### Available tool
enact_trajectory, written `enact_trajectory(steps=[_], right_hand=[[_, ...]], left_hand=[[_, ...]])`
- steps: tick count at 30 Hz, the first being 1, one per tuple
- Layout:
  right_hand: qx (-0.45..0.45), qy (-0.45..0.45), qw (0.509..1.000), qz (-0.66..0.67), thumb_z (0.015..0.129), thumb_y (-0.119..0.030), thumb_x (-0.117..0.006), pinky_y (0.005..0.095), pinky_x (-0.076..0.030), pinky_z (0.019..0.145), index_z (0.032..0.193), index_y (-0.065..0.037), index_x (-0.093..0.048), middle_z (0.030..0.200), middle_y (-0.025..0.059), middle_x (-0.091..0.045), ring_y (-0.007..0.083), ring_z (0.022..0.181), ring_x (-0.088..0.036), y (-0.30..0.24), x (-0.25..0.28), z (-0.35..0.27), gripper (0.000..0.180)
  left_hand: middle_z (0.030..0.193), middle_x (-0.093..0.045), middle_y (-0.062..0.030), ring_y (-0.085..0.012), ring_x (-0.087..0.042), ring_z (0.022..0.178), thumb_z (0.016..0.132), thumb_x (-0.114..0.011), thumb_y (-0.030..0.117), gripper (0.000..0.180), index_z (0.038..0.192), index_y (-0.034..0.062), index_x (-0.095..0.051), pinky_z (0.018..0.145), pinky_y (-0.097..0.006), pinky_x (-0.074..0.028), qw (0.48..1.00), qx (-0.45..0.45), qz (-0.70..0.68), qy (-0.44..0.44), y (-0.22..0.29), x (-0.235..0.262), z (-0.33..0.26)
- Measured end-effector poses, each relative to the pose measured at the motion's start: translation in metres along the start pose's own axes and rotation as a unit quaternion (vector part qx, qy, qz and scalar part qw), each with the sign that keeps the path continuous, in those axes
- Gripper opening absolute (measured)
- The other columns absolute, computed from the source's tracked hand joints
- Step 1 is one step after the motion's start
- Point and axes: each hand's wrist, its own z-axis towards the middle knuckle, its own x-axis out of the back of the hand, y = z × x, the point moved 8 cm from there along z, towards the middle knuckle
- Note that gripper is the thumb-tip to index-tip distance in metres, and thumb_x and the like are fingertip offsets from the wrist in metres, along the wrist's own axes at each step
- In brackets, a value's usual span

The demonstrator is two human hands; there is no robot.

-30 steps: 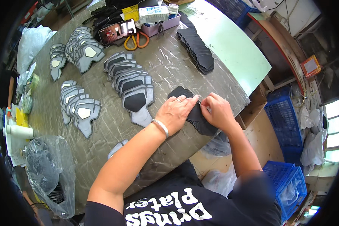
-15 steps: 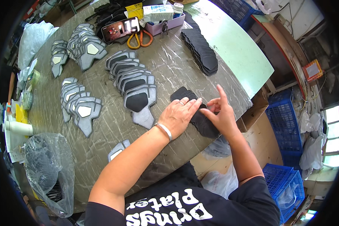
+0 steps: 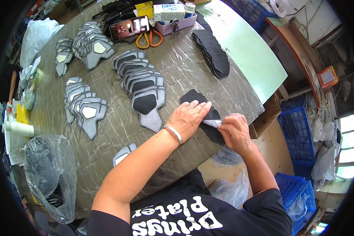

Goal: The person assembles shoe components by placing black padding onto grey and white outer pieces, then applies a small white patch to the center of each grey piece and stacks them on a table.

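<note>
A fanned row of black rounded patches [image 3: 190,95] lies on the table near its right front edge. My left hand [image 3: 188,119], with a ring and a silver bangle, rests flat across the row, fingers stretched out and pressing on it. Beside it my right hand [image 3: 235,131] is closed in a pinch on a pale sheet [image 3: 213,123] that lifts off the patches. Whether the sheet is a separate backing or a patch's underside, I cannot tell. Left of my hands stands a row of overlapping grey shaped pieces [image 3: 148,118] with black patches [image 3: 144,104] on them.
Further left are grey pieces with white centres [image 3: 89,113]. Another row of black patches [image 3: 212,55] lies at the back. Orange-handled scissors [image 3: 149,40], a phone [image 3: 128,28] and a lilac tray [image 3: 177,26] sit behind. A clear plastic bag [image 3: 51,177] hangs front left; blue crates [image 3: 297,133] stand right.
My right hand, previously raised with its index finger up, has come down and closed on the pale sheet, which now shows. My left hand has stayed on the patches.
</note>
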Motion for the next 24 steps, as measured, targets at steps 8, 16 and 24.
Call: enact_trajectory(steps=[8,16,24], right_hand=[[-0.148,0.201,0.963,0.106,0.080,0.009,-0.068,0.0339,-0.052,0.077,0.089,-0.001,-0.063,0.093,0.0140,-0.064,0.0274,0.084,-0.064,-0.006,0.038,-0.028,0.014],[-0.241,0.002,0.941,0.238,0.090,-0.007,-0.065,0.0298,-0.051,0.075,0.095,0.001,-0.063,0.085,0.0089,-0.066,0.0171,0.080,-0.063,0.069,-0.022,0.010,0.010],[-0.271,-0.059,0.928,0.248,0.085,-0.011,-0.073,0.0315,-0.052,0.070,0.094,-0.001,-0.064,0.083,0.0096,-0.067,0.0175,0.076,-0.064,0.073,-0.044,0.025,0.016]], left_hand=[[0.134,-0.057,-0.0108,-0.0273,-0.058,0.121,0.088,-0.048,0.007,0.049,0.137,0.0043,-0.047,0.100,-0.036,-0.046,1.000,-0.020,-0.001,0.000,0.000,-0.005,-0.002],[0.122,-0.063,-0.0112,-0.0274,-0.061,0.112,0.080,-0.059,0.001,0.046,0.126,0.0049,-0.059,0.095,-0.037,-0.046,0.988,-0.006,-0.066,0.140,0.016,0.048,-0.028],[0.127,-0.061,-0.0117,-0.0235,-0.057,0.119,0.087,-0.062,0.022,0.043,0.124,0.0012,-0.061,0.098,-0.038,-0.042,0.998,-0.055,0.036,0.021,0.078,-0.007,-0.036]])
